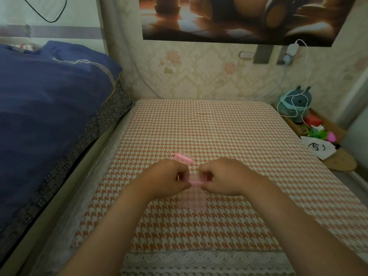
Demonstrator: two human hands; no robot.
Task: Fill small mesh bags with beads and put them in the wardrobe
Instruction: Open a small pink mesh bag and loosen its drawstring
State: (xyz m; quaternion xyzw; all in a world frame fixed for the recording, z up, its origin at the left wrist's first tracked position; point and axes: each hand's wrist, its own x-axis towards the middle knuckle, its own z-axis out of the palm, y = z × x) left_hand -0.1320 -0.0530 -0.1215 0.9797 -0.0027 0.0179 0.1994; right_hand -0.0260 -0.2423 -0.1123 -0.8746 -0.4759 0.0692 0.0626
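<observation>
We look down on a surface (229, 136) covered with an orange-and-cream houndstooth cloth, a dark blue quilt (49, 100) heaped on the bed to its left. Our left hand (169, 179) and right hand (221, 177) meet over the middle of the cloth, each grip pinched shut on one side of the top edge of a small sheer pink mesh bag (194, 198), which hangs between them and lies flat on the cloth below. A second bunched pink mesh bag (183, 158) rests on the cloth just beyond our left hand.
</observation>
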